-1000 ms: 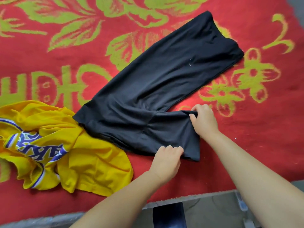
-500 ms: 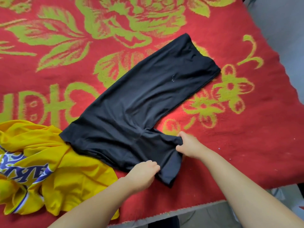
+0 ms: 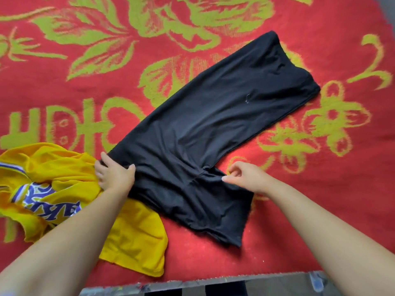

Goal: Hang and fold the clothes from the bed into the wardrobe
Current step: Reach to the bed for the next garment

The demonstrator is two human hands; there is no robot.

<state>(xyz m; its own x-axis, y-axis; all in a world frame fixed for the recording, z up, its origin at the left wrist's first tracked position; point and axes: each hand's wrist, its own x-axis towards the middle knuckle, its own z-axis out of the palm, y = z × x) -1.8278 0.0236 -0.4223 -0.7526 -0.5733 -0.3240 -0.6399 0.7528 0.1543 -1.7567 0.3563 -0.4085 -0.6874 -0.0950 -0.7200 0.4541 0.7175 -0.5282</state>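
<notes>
Black pants (image 3: 213,116) lie flat and folded lengthwise on the red bed cover (image 3: 320,210), running from lower left to upper right. My left hand (image 3: 114,177) grips the pants' left end, thumb on top of the black cloth and fingers at its edge. Over the short flap at the crotch hovers my right hand (image 3: 245,178), fingers loosely curled and holding nothing, the thumb tip close to the fabric. A crumpled yellow jersey (image 3: 64,178) with purple lettering lies at the left, partly under the pants and under my left forearm.
The red cover carries a large green floral pattern. The bed's near edge (image 3: 192,282) runs along the bottom of the view, with floor below it. At the far right the cover ends at a grey wall or floor strip (image 3: 392,22).
My left hand has moved from the pants' near edge to their left end and taken hold there. My right hand has let go of the flap at the crotch.
</notes>
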